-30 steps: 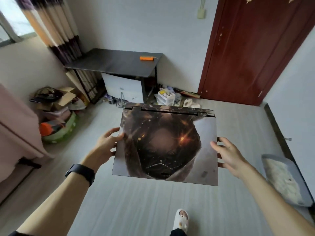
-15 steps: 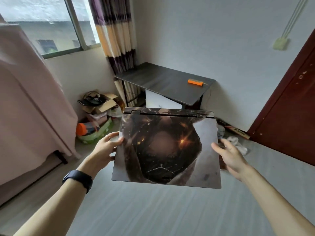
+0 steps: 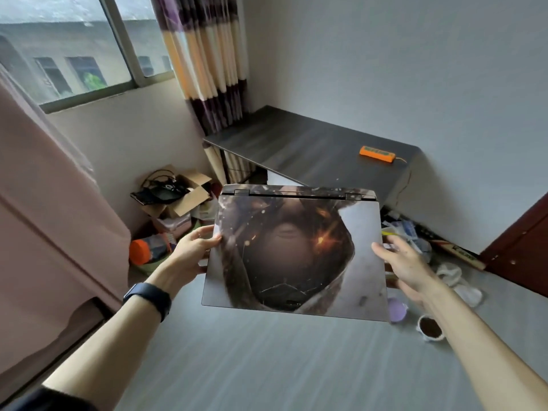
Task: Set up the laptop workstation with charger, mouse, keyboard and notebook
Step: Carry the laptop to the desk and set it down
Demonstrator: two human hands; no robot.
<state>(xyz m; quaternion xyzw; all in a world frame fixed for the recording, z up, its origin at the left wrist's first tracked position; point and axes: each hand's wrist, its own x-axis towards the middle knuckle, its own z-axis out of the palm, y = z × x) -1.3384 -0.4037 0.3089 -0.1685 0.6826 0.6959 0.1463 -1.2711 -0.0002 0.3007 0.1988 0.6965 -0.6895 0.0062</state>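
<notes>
**Closed laptop held by its edges over a cluttered floor**

The closed laptop [image 3: 293, 256] hangs mid-frame in the air, lid up, well short of the dark surface [image 3: 311, 149] at upper right. The left hand [image 3: 189, 250] grips its left edge with the thumb on the lid. The right hand [image 3: 406, 262] grips the right edge likewise, its fingers blurred. Only these edge holds carry it, so a slip could drop it. A cup [image 3: 430, 327] with dark contents on the floor at lower right could be kicked over. An orange power strip [image 3: 377, 154] on the surface might catch a corner at set-down.
</notes>
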